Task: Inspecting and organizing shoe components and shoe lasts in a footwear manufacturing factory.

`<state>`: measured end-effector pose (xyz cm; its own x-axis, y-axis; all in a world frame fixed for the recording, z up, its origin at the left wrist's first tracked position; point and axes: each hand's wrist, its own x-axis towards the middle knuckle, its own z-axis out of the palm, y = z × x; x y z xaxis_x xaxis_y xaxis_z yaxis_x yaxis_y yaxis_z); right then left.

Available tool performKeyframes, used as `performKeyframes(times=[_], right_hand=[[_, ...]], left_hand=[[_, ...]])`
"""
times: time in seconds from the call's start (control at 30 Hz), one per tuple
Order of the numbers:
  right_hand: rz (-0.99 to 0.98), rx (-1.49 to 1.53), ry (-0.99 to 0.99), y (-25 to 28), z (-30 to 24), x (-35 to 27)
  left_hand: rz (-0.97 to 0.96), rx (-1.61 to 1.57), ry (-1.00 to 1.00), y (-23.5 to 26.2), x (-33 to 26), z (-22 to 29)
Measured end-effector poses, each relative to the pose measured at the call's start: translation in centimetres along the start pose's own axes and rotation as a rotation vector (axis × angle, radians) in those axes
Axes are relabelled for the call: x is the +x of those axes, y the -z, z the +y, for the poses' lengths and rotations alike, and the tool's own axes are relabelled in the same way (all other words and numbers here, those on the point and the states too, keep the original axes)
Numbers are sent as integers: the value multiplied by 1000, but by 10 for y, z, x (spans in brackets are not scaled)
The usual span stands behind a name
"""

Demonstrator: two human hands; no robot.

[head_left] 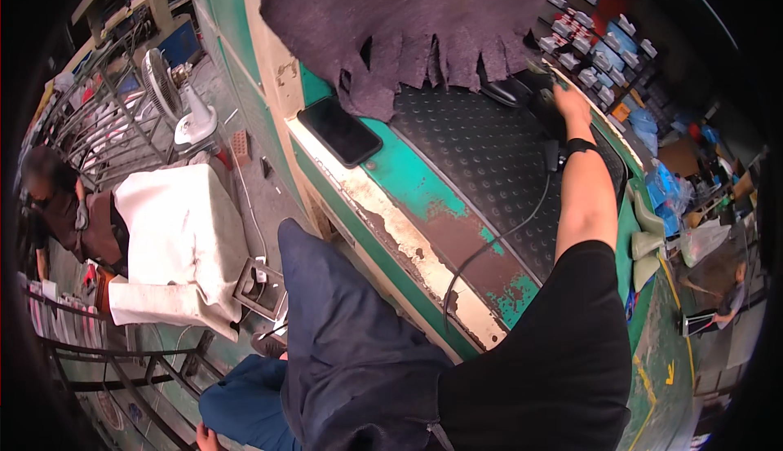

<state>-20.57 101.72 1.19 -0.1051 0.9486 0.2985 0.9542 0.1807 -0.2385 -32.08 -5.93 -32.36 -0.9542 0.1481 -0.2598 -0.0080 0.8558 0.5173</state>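
Observation:
My right hand [573, 108] reaches to the far right edge of a black studded mat [457, 153]. Its fingers are bent at dark objects there; what they hold is too small to tell. A black band [581, 146] circles that wrist. Beside the hand lies a black rounded object [507, 90], partly under a dark purple-brown piece of leather [400, 19] with a ragged, slit edge. At the lower left edge, next to blue trousers [245, 402], my left hand [207, 437] shows only in part, its fingers mostly cut off.
A black phone [341, 130] lies on the worn green and cream bench edge [408, 243]. A thin black cable [522, 224] crosses the mat and edge. Left stand a fan [183, 104], a cream cloth-covered block [179, 239] and a seated person [73, 206]. Shelves with shoes [599, 59] rise right.

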Motion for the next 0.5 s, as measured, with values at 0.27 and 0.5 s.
performKeyframes(times=[0.27, 0.5], right_hand=[[-278, 87, 300, -5, 21, -11], [-191, 587, 276, -12, 34, -59]], left_hand=[[198, -481, 302, 61, -61, 117], [294, -739, -72, 56, -19, 56]])
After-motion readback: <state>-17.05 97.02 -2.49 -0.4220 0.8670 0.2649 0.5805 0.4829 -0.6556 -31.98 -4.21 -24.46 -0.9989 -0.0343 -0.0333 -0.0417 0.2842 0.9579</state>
